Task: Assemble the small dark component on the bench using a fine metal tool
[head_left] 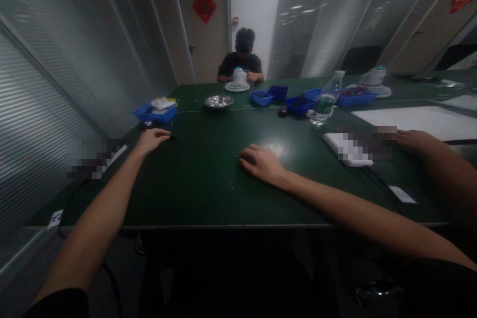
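My left hand (152,140) is over the left side of the green table, its fingers pinched together at a small black piece (172,137) too dark to name. Further right, my right hand (263,165) rests low over the table with thumb and fingers curled together. A tiny thin tip (236,156) pokes out at its fingertips; what it belongs to is hidden. Just beyond my left hand stands a blue tray (160,116) with white and yellow packets in it. A shiny metal bowl (219,103) holding small pale parts sits farther back between my hands.
At right, a co-worker's hand (412,139) reaches in beside a white box-shaped device (348,151) with a cable. A water bottle (327,102) stands near several blue trays (261,99). Across the table (201,184) a person (242,62) sits behind a white fan (238,81).
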{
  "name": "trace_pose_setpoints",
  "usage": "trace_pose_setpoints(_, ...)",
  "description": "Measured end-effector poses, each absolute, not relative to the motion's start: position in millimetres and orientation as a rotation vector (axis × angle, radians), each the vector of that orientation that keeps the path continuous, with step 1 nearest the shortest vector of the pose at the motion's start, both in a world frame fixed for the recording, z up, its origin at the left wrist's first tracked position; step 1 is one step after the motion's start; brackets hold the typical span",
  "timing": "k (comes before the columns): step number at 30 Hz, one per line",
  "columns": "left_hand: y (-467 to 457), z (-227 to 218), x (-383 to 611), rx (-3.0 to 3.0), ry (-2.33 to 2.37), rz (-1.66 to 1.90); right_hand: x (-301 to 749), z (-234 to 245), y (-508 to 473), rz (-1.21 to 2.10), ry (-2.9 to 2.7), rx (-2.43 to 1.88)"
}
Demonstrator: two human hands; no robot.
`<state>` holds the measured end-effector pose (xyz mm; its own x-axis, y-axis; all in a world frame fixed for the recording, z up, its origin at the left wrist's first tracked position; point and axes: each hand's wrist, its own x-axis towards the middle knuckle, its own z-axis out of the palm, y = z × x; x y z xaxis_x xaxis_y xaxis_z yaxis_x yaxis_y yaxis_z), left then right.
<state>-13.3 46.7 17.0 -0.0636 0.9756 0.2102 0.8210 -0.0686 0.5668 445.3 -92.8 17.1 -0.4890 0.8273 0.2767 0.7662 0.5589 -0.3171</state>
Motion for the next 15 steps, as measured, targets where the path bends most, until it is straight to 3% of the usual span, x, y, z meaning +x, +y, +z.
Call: trace_pose_setpoints(15, 54.5, 7.3, -15.1, 1.640, 2.034, 0.918, 445.2, 16.5, -92.9, 0.199, -2.407, -1.296)
